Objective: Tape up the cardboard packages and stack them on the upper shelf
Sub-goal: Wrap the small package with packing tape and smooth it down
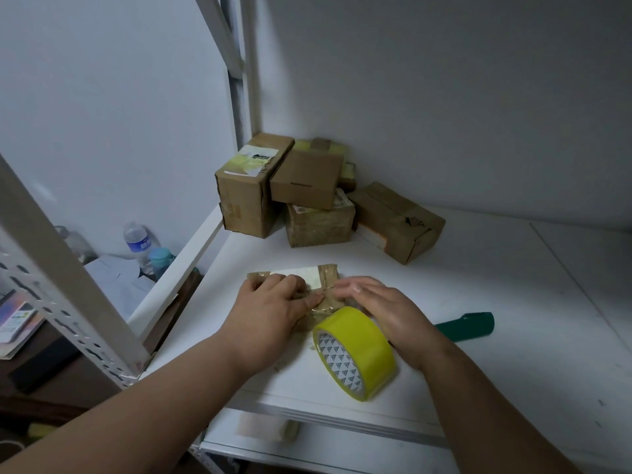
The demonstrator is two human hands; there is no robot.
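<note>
Left hand (273, 302) and right hand (379, 302) press flat on the flat package (297, 278); the tape roll (355, 350), standing on edge just beside them, could roll off the shelf (513, 285).

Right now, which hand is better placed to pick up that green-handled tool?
The right hand, probably. The green-handled tool lies on the white shelf just beside that wrist, while the left hand presses the flat brown taped package on the far side of the yellow tape roll.

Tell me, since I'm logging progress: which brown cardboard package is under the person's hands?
The flat brown cardboard package with the white label, alone at the shelf front; the left hand and right hand press on it. The other packages sit piled in the corner.
</note>
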